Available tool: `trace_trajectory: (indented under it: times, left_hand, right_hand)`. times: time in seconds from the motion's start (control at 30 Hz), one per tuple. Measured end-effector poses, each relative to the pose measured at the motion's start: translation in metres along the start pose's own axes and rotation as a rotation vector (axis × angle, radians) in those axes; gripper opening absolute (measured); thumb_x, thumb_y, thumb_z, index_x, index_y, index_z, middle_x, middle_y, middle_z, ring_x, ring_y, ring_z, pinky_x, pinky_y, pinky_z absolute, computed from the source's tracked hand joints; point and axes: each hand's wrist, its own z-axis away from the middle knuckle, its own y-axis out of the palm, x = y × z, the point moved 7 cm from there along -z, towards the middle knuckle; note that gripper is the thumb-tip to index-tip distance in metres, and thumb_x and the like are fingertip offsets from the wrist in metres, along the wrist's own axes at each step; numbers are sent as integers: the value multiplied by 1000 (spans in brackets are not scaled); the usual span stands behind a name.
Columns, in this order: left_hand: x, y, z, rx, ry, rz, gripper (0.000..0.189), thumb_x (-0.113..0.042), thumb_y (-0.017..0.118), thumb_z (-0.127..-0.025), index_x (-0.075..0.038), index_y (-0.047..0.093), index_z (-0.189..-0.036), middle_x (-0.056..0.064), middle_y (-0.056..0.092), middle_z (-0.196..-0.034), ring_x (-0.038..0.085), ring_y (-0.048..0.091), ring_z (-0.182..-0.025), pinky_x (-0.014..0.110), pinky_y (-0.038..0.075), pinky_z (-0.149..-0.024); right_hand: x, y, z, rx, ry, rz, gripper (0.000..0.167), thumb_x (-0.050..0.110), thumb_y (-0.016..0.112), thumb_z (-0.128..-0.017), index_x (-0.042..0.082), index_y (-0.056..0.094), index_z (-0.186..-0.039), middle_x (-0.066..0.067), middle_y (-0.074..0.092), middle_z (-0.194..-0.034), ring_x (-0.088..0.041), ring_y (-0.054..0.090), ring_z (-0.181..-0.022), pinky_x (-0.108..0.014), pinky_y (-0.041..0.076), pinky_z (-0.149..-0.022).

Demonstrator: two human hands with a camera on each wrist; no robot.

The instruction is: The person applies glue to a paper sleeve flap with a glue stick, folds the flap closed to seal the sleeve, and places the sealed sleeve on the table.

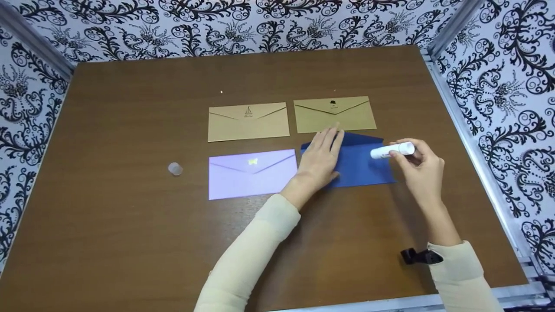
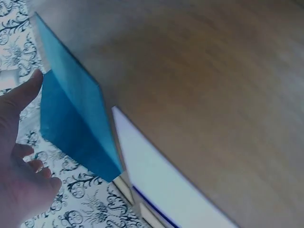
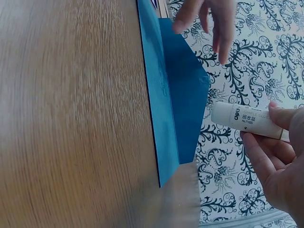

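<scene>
A blue envelope (image 1: 364, 167) lies on the table with its pointed flap (image 3: 185, 90) unfolded and lifted, as the right wrist view shows. My left hand (image 1: 318, 158) hovers over the envelope's left part, fingers extended and holding nothing; the head view alone does not settle whether it touches. Over the right part, my right hand (image 1: 422, 169) grips a white glue stick (image 1: 386, 151) between thumb and fingers. The glue stick is roughly level and apart from the paper. Its label (image 3: 249, 115) faces the right wrist camera. The thumb (image 2: 29, 90) of my left hand sticks out beside the envelope.
Left of the blue envelope is a closed lilac envelope (image 1: 251, 180). Behind them lie a beige envelope (image 1: 247, 128) and an olive-gold envelope (image 1: 334, 119), both closed. A small translucent cap (image 1: 175, 168) stands farther left. Patterned panels (image 1: 234, 30) border the wooden table (image 1: 130, 242).
</scene>
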Motion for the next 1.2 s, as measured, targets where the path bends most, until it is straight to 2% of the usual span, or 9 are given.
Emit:
trace_trajectory:
  times: [0.07,0.13,0.33,0.43,0.57,0.73,0.93,1.1,1.2]
  left_hand:
    - [1,7,-2,43,-27,-14,113,-54,74,-84,-6,5,-160,11,5,-169,25,14,-157,35,10,-130]
    - [3,12,-3,68,-50,-5,117,-54,75,-83,-6,1,-160,11,4,-170,25,11,-157,35,8,-130]
    - [5,17,-4,60,-81,51,122,-52,78,-81,-8,-2,-160,6,22,-165,21,21,-154,38,9,-130]
    - [3,17,-3,49,-65,52,118,-50,79,-81,-10,2,-161,6,34,-158,21,32,-149,38,12,-130]
    - [-3,20,-2,74,-16,53,96,-42,74,-88,-17,17,-160,5,39,-154,20,40,-144,35,25,-127]
    - [-10,26,0,159,47,50,67,-37,62,-97,-28,33,-157,-3,29,-164,19,35,-149,30,37,-120]
    - [-15,33,3,278,91,-38,56,-38,44,-105,-30,27,-158,-9,19,-168,16,23,-154,32,29,-125]
    - [-20,34,5,320,96,-112,59,-49,35,-105,-32,18,-160,-8,14,-169,16,18,-156,36,26,-126]
    - [-22,36,6,347,102,-114,66,-58,31,-103,-30,14,-161,-7,9,-170,16,13,-157,36,20,-128]
  right_hand:
    - [-1,-1,0,-4,4,-2,23,1,76,-85,-4,70,-106,-18,76,-105,7,70,-91,-8,56,-79]
    - [-2,-2,1,-12,10,-9,23,1,76,-84,-5,70,-106,-9,78,-102,7,70,-91,-9,56,-79]
    - [-4,-7,0,-26,17,-49,23,-1,76,-84,-7,70,-106,13,76,-96,5,71,-86,-8,56,-76]
    - [-5,-9,0,-33,20,-58,23,-1,76,-84,-7,70,-105,16,75,-95,5,71,-86,-9,56,-76]
    - [-7,-11,1,-43,24,-53,23,-2,76,-84,-7,70,-105,18,75,-94,5,71,-85,-9,57,-75]
    - [-10,-13,3,-46,31,-26,22,0,77,-84,-6,71,-105,20,74,-93,6,71,-85,-8,56,-75]
    - [-11,-12,4,-38,36,-15,23,0,76,-84,-6,70,-105,21,73,-94,7,70,-87,-7,56,-77]
    - [-12,-10,4,-37,35,-8,23,1,76,-84,-6,70,-105,19,74,-95,7,70,-87,-7,56,-77]
    - [-15,-9,4,-35,30,-11,23,0,76,-84,-7,70,-105,14,76,-96,7,70,-87,-7,56,-75]
